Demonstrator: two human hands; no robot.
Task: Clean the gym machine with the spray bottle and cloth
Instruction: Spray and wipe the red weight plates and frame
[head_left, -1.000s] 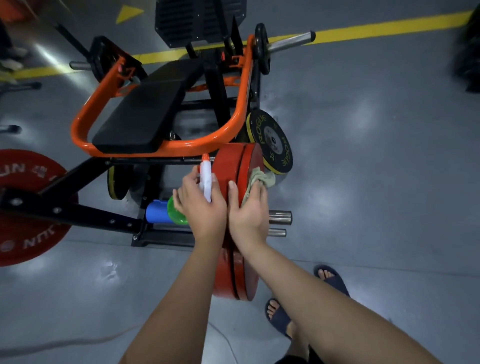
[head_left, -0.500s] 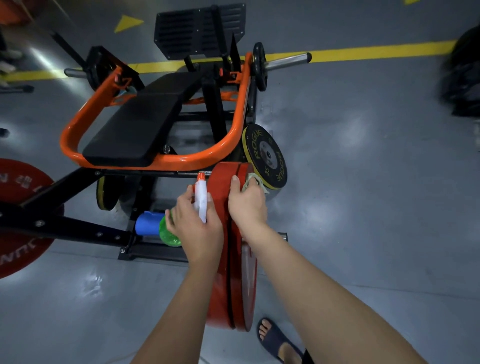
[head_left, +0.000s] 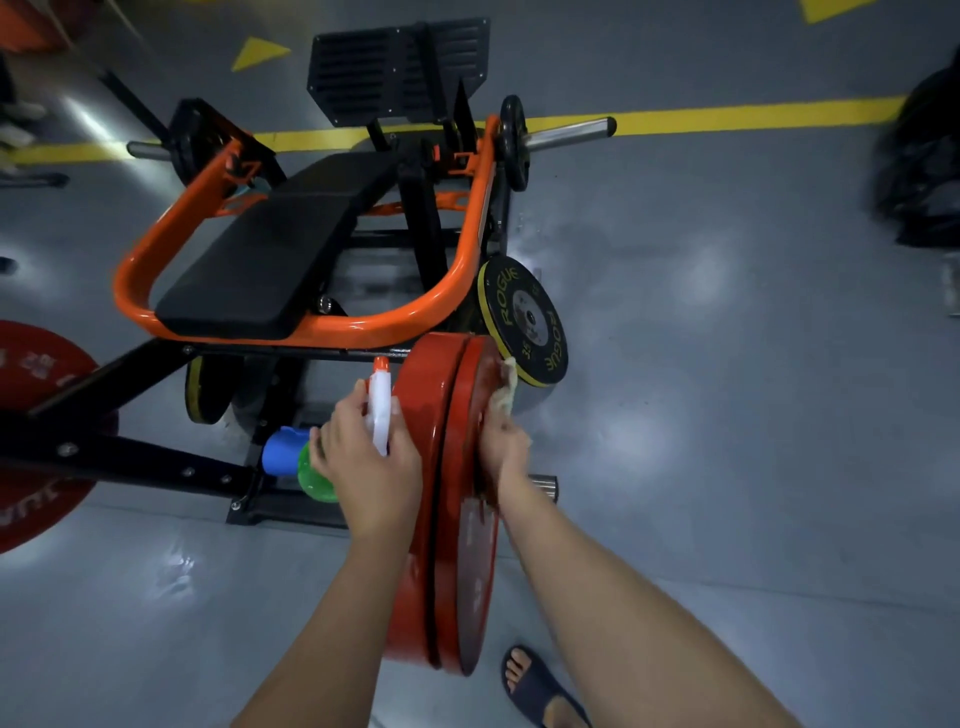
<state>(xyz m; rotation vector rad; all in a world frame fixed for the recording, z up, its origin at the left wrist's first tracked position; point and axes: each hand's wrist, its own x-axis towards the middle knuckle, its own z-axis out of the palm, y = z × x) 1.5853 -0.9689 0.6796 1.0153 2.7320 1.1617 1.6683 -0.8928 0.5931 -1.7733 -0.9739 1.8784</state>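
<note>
Down low, both forearms reach forward to either side of a pair of red weight plates (head_left: 457, 519) that stand on edge on the gym machine (head_left: 415, 218). The left hand (head_left: 371, 460) is curled round the spray bottle (head_left: 380, 402), its back turned up, with the white neck and orange nozzle rising between the fingers and the green body poking out to the left of the knuckles. A blue cylinder (head_left: 280, 451) sits just beside that green body; whether it belongs to the bottle I cannot tell. The right hand (head_left: 501, 447) lies along the outer face of the right-hand plate and grips the bunched, pale cloth (head_left: 509, 392), which pokes out past the fingertips and touches the plate near its upper rim. Just beyond the cloth hangs a black plate with a yellow edge (head_left: 524, 322). Further out, an orange tube frame (head_left: 291, 332) loops round a black padded bench (head_left: 270, 260), with a black footplate (head_left: 400, 67) behind it and a steel bar end (head_left: 566, 132) sticking out to the right. Another red plate (head_left: 31, 415) shows at the left edge. The grey floor (head_left: 727, 415) is glossy and crossed by a yellow line (head_left: 727, 114); a foot in a dark sandal (head_left: 535, 686) stands near the bottom.
</note>
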